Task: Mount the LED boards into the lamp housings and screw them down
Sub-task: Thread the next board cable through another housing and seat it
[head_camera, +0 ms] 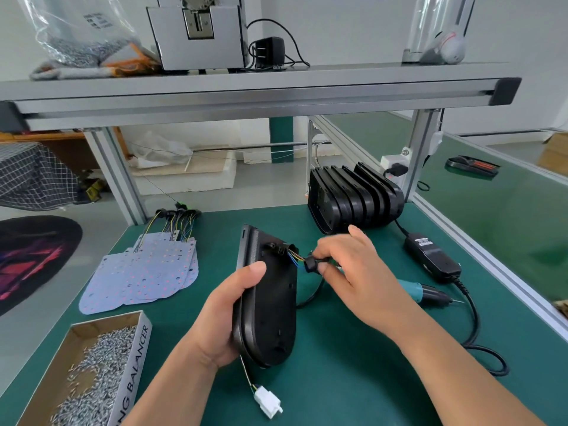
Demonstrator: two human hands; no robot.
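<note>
The white side wall of the cardboard box (136, 373) reads "NG BALANCER" — its beginning is cut off by the frame edge; the label on the black adapter (430, 253) is too small to read

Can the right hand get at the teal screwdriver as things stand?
Likely yes: the screwdriver lies uncovered on the mat beside the right hand, which pinches a black cable gland and must release it first.

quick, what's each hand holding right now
Left hand: grips the black lamp housing by its edge.
Right hand: pinches the black grommet on the wires coming out of the housing.
</note>
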